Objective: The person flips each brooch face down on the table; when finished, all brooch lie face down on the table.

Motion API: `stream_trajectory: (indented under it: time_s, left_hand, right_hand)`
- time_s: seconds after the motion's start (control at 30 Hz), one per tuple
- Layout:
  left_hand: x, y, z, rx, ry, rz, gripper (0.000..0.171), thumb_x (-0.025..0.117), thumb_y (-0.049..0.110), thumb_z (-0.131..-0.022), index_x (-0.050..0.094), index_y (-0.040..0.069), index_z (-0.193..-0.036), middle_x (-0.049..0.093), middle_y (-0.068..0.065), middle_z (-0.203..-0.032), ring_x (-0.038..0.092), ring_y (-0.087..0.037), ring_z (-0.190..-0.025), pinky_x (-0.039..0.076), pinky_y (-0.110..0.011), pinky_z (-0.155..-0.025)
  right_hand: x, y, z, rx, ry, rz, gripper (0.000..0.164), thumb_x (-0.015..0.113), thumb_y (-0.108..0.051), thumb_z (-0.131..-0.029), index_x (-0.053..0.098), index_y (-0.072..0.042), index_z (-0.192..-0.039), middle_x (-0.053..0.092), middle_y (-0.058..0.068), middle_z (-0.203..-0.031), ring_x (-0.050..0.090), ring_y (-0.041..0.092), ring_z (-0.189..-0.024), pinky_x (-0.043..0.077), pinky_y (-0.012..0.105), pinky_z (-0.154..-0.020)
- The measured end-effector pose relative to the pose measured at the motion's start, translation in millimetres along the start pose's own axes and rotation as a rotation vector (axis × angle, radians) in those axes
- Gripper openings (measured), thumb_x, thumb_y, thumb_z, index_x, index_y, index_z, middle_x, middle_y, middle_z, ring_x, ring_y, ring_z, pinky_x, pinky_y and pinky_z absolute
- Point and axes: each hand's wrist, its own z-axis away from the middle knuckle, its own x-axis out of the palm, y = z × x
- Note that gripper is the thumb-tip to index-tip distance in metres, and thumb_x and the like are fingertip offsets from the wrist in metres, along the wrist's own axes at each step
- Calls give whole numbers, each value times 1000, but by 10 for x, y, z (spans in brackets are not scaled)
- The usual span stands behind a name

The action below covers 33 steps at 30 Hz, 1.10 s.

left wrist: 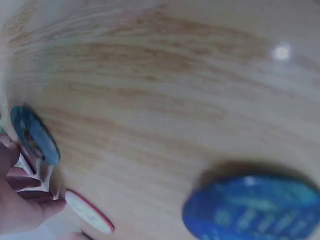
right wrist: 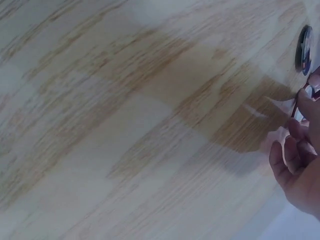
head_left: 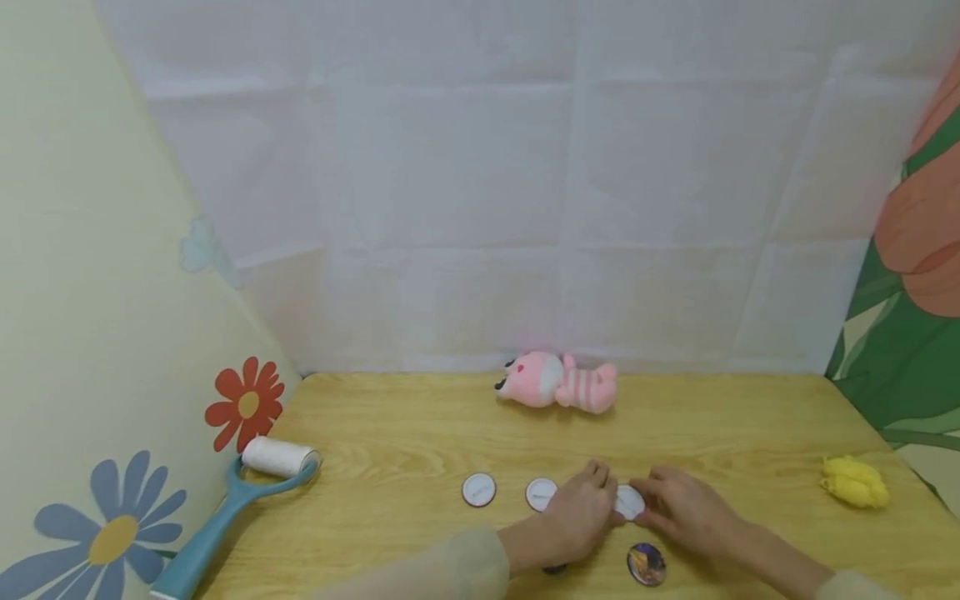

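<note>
A round pin-back badge (head_left: pixel 629 502) shows its white back between the two hands. My left hand (head_left: pixel 581 512) pinches it at the left edge, fingers curled. From the other side, my right hand (head_left: pixel 686 510) holds its right edge between thumb and fingers. Thin clear film (right wrist: pixel 281 105) shows by the fingers in the right wrist view. Left of the hands, another white-backed badge (head_left: pixel 541 493) is partly covered by my left hand. A picture-side-up badge (head_left: pixel 647 564) lies in front of the hands. A blue badge (left wrist: pixel 255 207) lies near my left wrist.
Farther left is one more white-backed badge (head_left: pixel 478 489). A pink plush toy (head_left: pixel 558 382) lies at the back of the wooden table (head_left: pixel 390 433). A lint roller (head_left: pixel 240 492) with a blue handle is at the left edge, a yellow bundle (head_left: pixel 855 482) at the right.
</note>
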Motion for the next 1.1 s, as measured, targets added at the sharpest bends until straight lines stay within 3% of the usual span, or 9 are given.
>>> stream_trajectory:
  time_s: [0.1,0.2,0.33,0.4,0.53,0.63,0.8,0.97,1.1]
  left_hand:
    - [-91,-106,93,-42,-21,67,59,53,50,-97,59,0,-128,59,-12,-131,52,-23,-126,39,-29,-107]
    - [-238,-282,323,-132,-62,202,67,53,53,-96,54,-3,-133,54,-17,-138,48,-28,-130,40,-36,-108]
    - [-402,-513,837,-216,-111,303,85,56,63,-89,48,-7,-137,47,-22,-143,43,-34,-134,39,-45,-108]
    - [-424,-610,1137,-227,-116,330,93,59,66,-86,46,-11,-137,46,-26,-142,42,-37,-134,40,-49,-106]
    - [-379,-758,1645,-260,-184,406,97,60,67,-84,45,-13,-137,44,-30,-142,41,-42,-133,41,-55,-103]
    - [-287,-838,1900,-307,-250,425,94,60,64,-85,46,-12,-137,45,-29,-142,41,-43,-132,41,-56,-102]
    - [-133,-914,2108,-368,-283,429,89,61,60,-85,48,-13,-135,47,-26,-141,43,-42,-131,41,-56,-101]
    - [-83,-931,2105,-395,-250,532,89,62,60,-86,48,-12,-135,44,-29,-142,40,-44,-132,40,-56,-102]
    - [-63,-922,2088,-406,-225,613,84,64,54,-88,47,-14,-135,41,-33,-143,38,-48,-132,38,-56,-104]
  right_hand:
    - [-13,-42,-24,-3,12,27,44,80,-30,-78,69,-2,-110,56,-7,-86,49,2,-74,49,21,-61]
    - [-22,-158,-97,-41,26,54,45,80,-33,-79,68,-2,-109,60,-4,-89,56,8,-77,53,23,-63]
    - [32,-441,-211,-158,66,118,44,76,-34,-83,68,0,-110,68,8,-98,65,21,-87,58,33,-71]
    - [91,-640,-269,-212,82,132,45,74,-36,-86,68,-1,-112,69,9,-100,66,22,-90,58,34,-72]
    - [228,-1058,-421,-312,62,122,46,68,-43,-90,69,-3,-113,69,3,-98,65,15,-89,56,27,-70]
    - [337,-1333,-574,-367,34,129,48,64,-50,-91,71,-6,-109,65,-1,-93,59,9,-84,51,19,-65]
    - [501,-1650,-777,-337,-12,156,57,63,-61,-85,71,-9,-108,53,-5,-87,48,6,-79,43,16,-59]
    - [588,-1758,-828,-219,-140,120,59,68,-62,-81,71,-10,-110,51,-5,-87,47,6,-80,44,18,-56]
    - [629,-1727,-803,-198,-195,68,53,71,-54,-82,70,-11,-112,50,-7,-85,46,5,-79,42,17,-57]
